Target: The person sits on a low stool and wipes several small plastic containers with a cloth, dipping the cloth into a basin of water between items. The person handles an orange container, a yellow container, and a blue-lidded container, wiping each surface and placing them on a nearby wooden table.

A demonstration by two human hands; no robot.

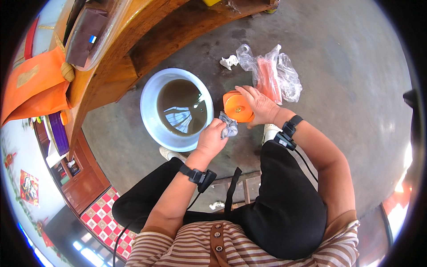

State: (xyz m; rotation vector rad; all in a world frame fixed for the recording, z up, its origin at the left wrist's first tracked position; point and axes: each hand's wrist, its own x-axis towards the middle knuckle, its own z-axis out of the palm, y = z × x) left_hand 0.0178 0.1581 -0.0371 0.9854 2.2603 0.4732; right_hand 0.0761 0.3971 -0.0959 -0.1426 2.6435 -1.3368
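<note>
My left hand (212, 137) grips a crumpled grey cloth (229, 126) against the lower left edge of an orange plastic container (237, 107). Around the container's right side, my right hand (260, 106) curls with its fingers on the rim. A small shiny yellowish spot shows at the container's middle; what it is I cannot tell. Left of my hands, a light blue plastic basin (150, 113) stands on the floor, holding dark, murky water (181, 106) that reflects light.
Beyond my right hand lie clear plastic bags with a pink-red bag (267, 80), beside crumpled white paper (229, 62). A wooden table (100, 76) curves along the upper left, bearing an orange bag (36, 83). My shoes are near the basin and below my right hand.
</note>
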